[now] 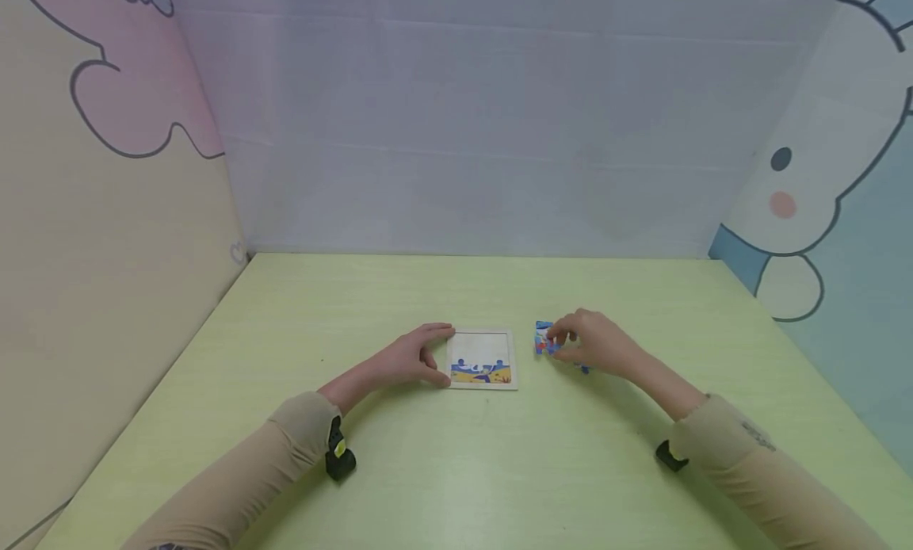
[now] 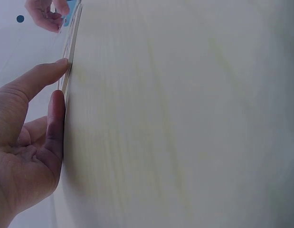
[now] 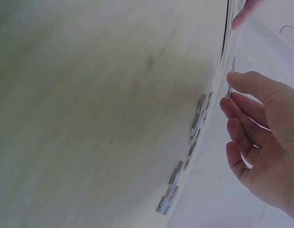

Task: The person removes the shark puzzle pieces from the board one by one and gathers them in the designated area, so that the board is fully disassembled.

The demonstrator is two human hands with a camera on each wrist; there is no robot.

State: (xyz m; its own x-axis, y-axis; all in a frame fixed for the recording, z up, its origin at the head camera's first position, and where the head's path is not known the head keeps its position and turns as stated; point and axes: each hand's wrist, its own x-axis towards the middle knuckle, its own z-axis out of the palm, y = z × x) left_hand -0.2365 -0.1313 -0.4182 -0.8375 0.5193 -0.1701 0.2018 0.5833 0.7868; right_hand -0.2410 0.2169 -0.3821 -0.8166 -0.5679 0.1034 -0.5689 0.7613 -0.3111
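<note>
The left hand (image 1: 406, 358) has thumb and forefinger spread along the frame's left side, a tip at each corner; this looks like bracing, to stop the frame (image 1: 515, 368) from sliding. The right hand (image 1: 599, 344) pinches a thin piece (image 3: 233, 63) between thumb and fingertip, edge-on in the right wrist view, a grip that would leave most of its face free. The frame lies flat between the hands, its lower strip filled with printed pieces (image 1: 485, 374) and its upper part bare, so the seated ones probably steady each other against the rim. Loose pieces (image 1: 540, 340) lie right of the frame, apart from it and below the right hand, presumably for easy picking. All rest on the table (image 1: 442, 471), before a pale backdrop (image 1: 464, 130).
</note>
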